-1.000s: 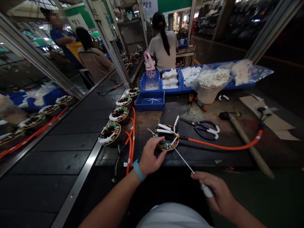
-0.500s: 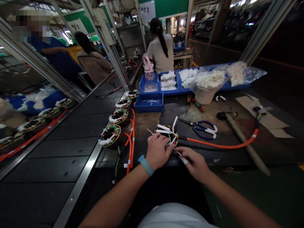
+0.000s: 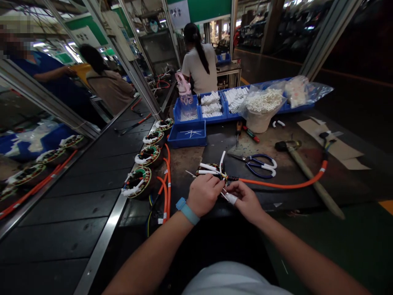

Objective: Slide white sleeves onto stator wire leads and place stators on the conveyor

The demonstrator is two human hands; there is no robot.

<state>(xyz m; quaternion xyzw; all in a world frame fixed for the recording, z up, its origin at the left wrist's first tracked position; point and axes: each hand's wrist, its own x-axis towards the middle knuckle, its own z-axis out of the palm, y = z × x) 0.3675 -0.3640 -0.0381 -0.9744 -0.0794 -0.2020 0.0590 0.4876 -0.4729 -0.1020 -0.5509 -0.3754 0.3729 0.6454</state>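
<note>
A motor stator (image 3: pixel 200 172) with copper windings lies on the bench, white sleeves (image 3: pixel 208 166) and an orange-sheathed cable (image 3: pixel 276 186) coming off it. My left hand (image 3: pixel 204 194), a blue band at its wrist, is closed over the stator's near edge and hides much of it. Beside it, my right hand (image 3: pixel 248 200) pinches a thin white lead (image 3: pixel 224 192) at that edge; white tape wraps one of its digits. The fingertips of both hands nearly meet there, and what lies between them is partly hidden.
Blue-handled scissors (image 3: pixel 260 165), a hammer (image 3: pixel 316 180) and a screwdriver (image 3: pixel 238 128) lie beyond my right hand. Blue bins (image 3: pixel 211 119) of white sleeves and a full tub (image 3: pixel 258 123) line the back. More stators (image 3: pixel 136 182) stand along the conveyor (image 3: pixel 73 205) at left. Co-workers sit ahead.
My right hand has moved left and in against the left hand at the stator's near edge. My left fingers have drawn together. The whole view has shifted slightly.
</note>
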